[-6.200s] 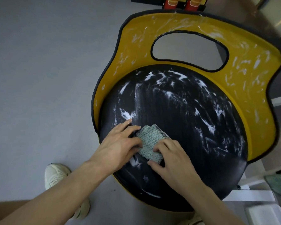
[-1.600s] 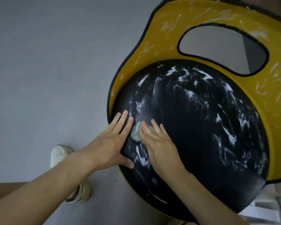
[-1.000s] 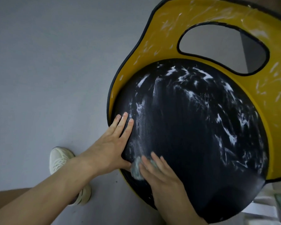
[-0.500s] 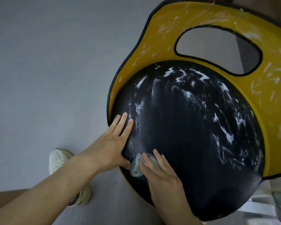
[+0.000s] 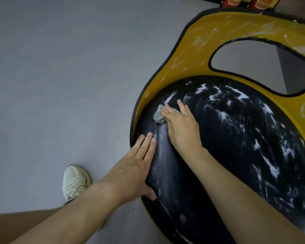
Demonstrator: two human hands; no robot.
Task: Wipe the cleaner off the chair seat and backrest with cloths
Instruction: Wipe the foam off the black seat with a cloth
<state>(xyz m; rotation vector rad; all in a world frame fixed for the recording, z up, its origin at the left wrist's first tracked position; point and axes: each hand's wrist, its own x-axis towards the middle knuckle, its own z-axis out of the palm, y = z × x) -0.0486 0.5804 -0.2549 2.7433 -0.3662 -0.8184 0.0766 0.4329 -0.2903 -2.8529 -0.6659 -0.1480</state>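
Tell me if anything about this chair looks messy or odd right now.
White cleaner streaks still cover most of the black seat and the yellow backrest. Only a strip beside the left hand looks wiped, below the cloth under the right hand. No damage shows.

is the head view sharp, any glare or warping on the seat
Head view: mostly sharp, dim even light; wide-angle lens bows the black seat and yellow backrest; no strong glare, white streaks are cleaner; cloth under the right hand is slightly soft.
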